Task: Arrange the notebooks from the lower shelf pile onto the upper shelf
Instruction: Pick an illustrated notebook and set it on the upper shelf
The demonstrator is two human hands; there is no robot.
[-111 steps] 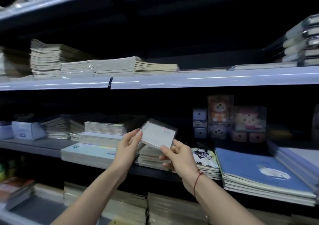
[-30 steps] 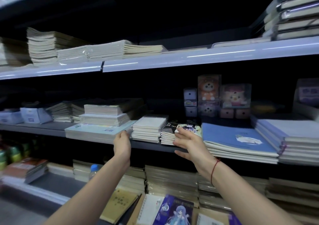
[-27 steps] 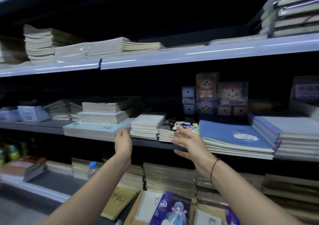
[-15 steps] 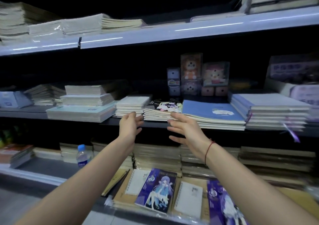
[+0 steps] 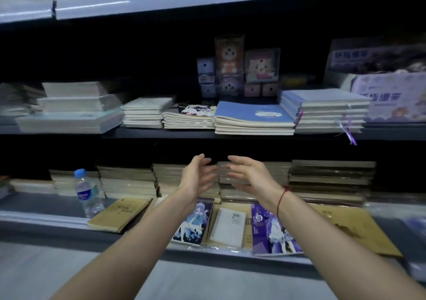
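Both my hands hover empty in front of the lower shelf, palms facing each other. My left hand [image 5: 197, 177] and my right hand [image 5: 251, 176] are open, fingers relaxed, touching nothing. Below them, on the lower shelf's front, lie a small white spiral notebook [image 5: 228, 227], a purple anime-cover notebook [image 5: 194, 221] and another purple one [image 5: 272, 233]. Behind my hands stand stacks of beige notebooks [image 5: 232, 180]. On the shelf above sits a stack of small white notebooks [image 5: 145, 112], next to a black-and-white stack [image 5: 190, 117].
A water bottle [image 5: 87, 192] stands on the lower shelf at left, beside a tan notebook [image 5: 119, 214]. The shelf above also holds a blue-cover stack [image 5: 252, 120], a grey stack [image 5: 327, 110] and small plush-toy boxes [image 5: 229, 60]. A lit shelf edge [image 5: 161, 0] runs across the top.
My view has tilted down. Both hands dropped from the middle shelf's edge to in front of the lower shelf. The small notebook I held 3.7 s ago is no longer in my hands.
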